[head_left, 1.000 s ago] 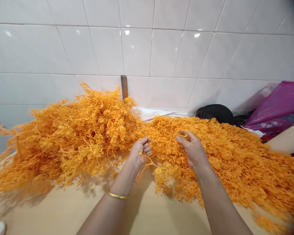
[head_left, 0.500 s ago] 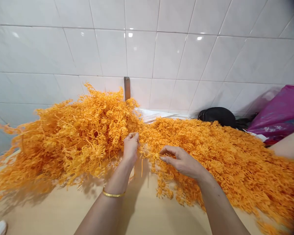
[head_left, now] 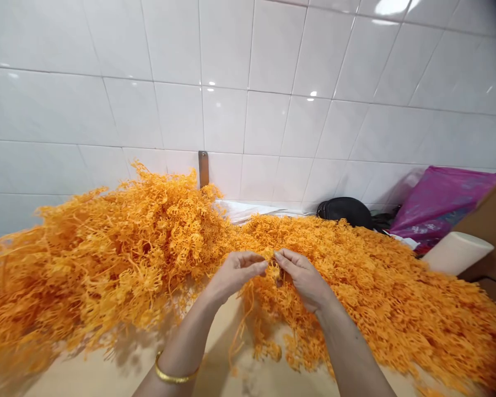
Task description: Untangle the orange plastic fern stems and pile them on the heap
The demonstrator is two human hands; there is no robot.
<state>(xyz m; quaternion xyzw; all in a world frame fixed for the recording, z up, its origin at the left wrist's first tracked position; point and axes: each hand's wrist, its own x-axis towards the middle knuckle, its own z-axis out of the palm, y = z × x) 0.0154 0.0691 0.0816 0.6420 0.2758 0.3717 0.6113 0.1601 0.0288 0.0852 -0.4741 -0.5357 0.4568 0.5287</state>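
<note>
Orange sprigs [head_left: 119, 248] fill the tabletop [head_left: 301, 383] in two frilly masses, a taller one on the left and a lower, wider heap [head_left: 380, 292] on the right, with the person's hands at the near edge where they meet. A second ago the hands were well apart, the left one holding a dangling stem and the right one out over the heap; now they have come together, fingertips almost meeting. The left hand [head_left: 233, 273] has its fingers side by side and curved, thumb opposite; whether they grip anything cannot be told. The right hand [head_left: 303, 278] pinches a small sprig [head_left: 269, 253] between thumb and forefinger, right in front of the left fingertips. Below, thin strands [head_left: 244, 317] hang over the bare near side. A gold bracelet [head_left: 176, 379] circles the left forearm.

The view has shifted too: tiled wall [head_left: 223, 121] takes up more height, and a pale cylinder [head_left: 458, 252] at the right, partly cut off half a second ago, shows its end beside a brown panel [head_left: 490, 231]. The black pouch [head_left: 347, 209] and purple bag [head_left: 438, 193] remain behind the heap.
</note>
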